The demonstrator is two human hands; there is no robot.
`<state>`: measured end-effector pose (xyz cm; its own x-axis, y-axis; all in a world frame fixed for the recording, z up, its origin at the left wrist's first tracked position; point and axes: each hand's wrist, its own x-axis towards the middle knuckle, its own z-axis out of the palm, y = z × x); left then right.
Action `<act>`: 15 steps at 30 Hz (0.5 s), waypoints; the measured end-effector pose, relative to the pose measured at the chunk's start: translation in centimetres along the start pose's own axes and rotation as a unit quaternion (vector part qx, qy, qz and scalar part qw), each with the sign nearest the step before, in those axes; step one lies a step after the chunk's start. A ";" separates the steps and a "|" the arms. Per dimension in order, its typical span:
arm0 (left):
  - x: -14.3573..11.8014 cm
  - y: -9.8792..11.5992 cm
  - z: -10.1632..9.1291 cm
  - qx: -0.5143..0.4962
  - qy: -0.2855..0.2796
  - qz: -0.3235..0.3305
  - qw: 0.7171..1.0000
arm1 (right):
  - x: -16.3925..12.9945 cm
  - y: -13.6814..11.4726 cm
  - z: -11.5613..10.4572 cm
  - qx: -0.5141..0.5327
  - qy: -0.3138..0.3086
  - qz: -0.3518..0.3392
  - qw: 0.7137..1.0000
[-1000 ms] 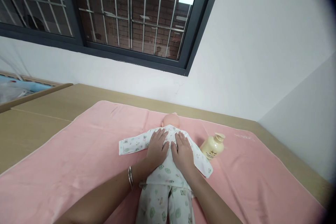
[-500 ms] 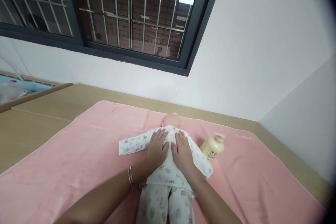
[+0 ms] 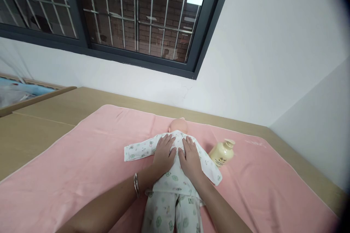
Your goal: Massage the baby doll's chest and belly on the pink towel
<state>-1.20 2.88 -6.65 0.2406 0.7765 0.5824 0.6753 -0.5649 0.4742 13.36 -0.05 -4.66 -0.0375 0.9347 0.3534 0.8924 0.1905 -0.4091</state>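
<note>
A baby doll (image 3: 175, 182) in a white top and trousers with small green prints lies on a pink mat (image 3: 95, 160), its bald head at the far end. Its sleeves spread out to both sides. My left hand (image 3: 164, 154) rests flat on the left part of the doll's upper body, fingers stretched toward the head. Beside it, my right hand (image 3: 190, 158) lies flat on the right part, with the thumbs a little apart. A silver bangle (image 3: 136, 185) circles my left wrist. Neither hand grips anything.
A cream pump bottle (image 3: 222, 153) stands on the mat to the right, close to the doll's right-hand sleeve. Under the mat is a wooden surface (image 3: 49, 116), bordered by a white wall (image 3: 246, 62). A barred window (image 3: 142, 14) is above. A wooden-edged box (image 3: 27, 96) appears at far left.
</note>
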 end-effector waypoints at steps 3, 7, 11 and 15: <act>0.0 0.1 -0.1 -0.002 0.003 -0.003 1.000 | 0.0 0.1 0.0 0.001 0.002 -0.001 1.000; 0.1 0.3 -0.3 0.001 0.004 -0.001 1.000 | 0.0 0.0 0.0 0.003 0.002 0.001 1.000; 0.0 0.3 -0.2 0.011 0.019 -0.005 1.000 | -0.1 -0.1 -0.1 0.005 0.002 0.003 1.000; -0.1 0.4 -0.2 0.029 0.030 -0.006 0.999 | -0.1 0.1 0.0 0.006 0.004 0.000 1.000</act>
<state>-1.10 2.53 -6.41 0.1904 0.7643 0.6161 0.7184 -0.5362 0.4432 13.40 -0.15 -4.76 -0.0342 0.9325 0.3596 0.8868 0.1943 -0.4194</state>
